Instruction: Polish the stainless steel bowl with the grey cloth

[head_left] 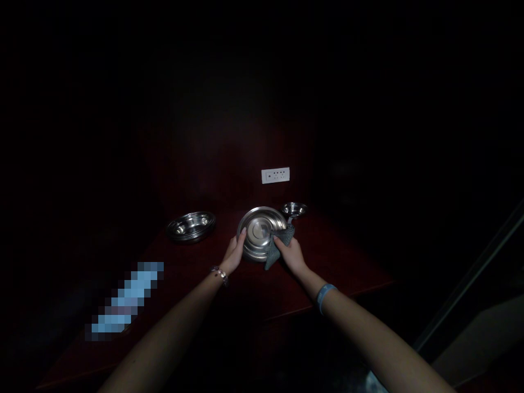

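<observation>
A shiny round metal plate [257,229] with a deep rim is held up, tilted so its inside faces me. My left hand [234,254] grips its left edge, the thumb on the inner side. My right hand [291,254] pinches a grey-green cloth [273,255] over the plate's right rim, with the thumb on top. The fingers of both hands behind the plate are hidden. Left of the plate, a stack of similar metal plates [191,225] rests on the dark red table. Behind my right hand sits another metal dish [295,208], partly covered by the cloth.
The dark red table [327,262] meets a dark wall carrying a white power socket [275,175]. A pixelated bright blue patch [126,300] lies at the table's left. The table's front edge runs below my wrists. Most of the surroundings are too dark to make out.
</observation>
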The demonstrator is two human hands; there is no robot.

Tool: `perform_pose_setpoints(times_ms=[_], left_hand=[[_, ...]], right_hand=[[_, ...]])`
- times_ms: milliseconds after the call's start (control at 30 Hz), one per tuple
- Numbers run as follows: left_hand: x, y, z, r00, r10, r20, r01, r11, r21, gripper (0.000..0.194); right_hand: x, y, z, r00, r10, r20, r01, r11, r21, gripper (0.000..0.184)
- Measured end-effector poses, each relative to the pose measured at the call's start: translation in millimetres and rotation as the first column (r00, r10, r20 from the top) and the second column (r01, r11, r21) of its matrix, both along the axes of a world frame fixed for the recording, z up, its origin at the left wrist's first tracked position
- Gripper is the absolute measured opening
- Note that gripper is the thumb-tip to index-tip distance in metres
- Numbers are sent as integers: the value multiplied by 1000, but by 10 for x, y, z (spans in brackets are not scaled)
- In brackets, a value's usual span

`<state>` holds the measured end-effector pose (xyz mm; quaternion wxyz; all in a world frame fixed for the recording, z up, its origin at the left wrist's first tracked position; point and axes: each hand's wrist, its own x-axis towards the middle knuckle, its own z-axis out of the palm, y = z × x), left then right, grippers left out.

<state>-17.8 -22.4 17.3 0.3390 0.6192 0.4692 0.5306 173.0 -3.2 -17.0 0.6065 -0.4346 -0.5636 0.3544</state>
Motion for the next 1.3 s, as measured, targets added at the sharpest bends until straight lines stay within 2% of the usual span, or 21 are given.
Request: perform_pose_setpoints(times_ms=[167, 467, 567, 733, 800, 933, 1000, 1133, 1300], left_hand=[[-8, 0, -13, 999, -35, -16, 35, 999, -2, 66], [34, -41, -5, 995, -80, 56, 81, 997, -19, 60], [93, -39, -45, 989, -127, 74, 128, 992, -16, 55], [147, 12, -155, 987, -158, -10, 158, 987, -14, 50], [144, 29, -178, 987, -158, -22, 158, 987, -28, 47], [114, 30, -207, 983, -185, 0, 185, 983, -1, 45], [95, 27, -232, 986, -164, 8, 164, 986, -39, 43], [73, 42, -291, 996, -91, -8, 89, 985, -146, 44], [82, 62, -315, 982, -185, 46, 189, 978, -90, 52]], right_hand=[[0, 6, 0, 999, -24, -22, 23, 1000, -21, 36], [-2, -7, 31, 996, -22, -83, 18, 999, -48, 38], [13, 4, 40, 992, -34, -118, 29, 998, -51, 38], [24, 4, 63, 985, -66, -157, 52, 994, -93, 40], [11, -14, 73, 984, -25, -177, 9, 996, -89, 41], [-44, -74, 101, 970, 142, -198, -163, 982, -95, 41], [-75, -105, 121, 956, 204, -211, -226, 971, -83, 42], [-106, -143, 150, 951, 239, -198, -252, 967, -41, 42], [-89, -125, 131, 962, 217, -163, -225, 974, -34, 39]])
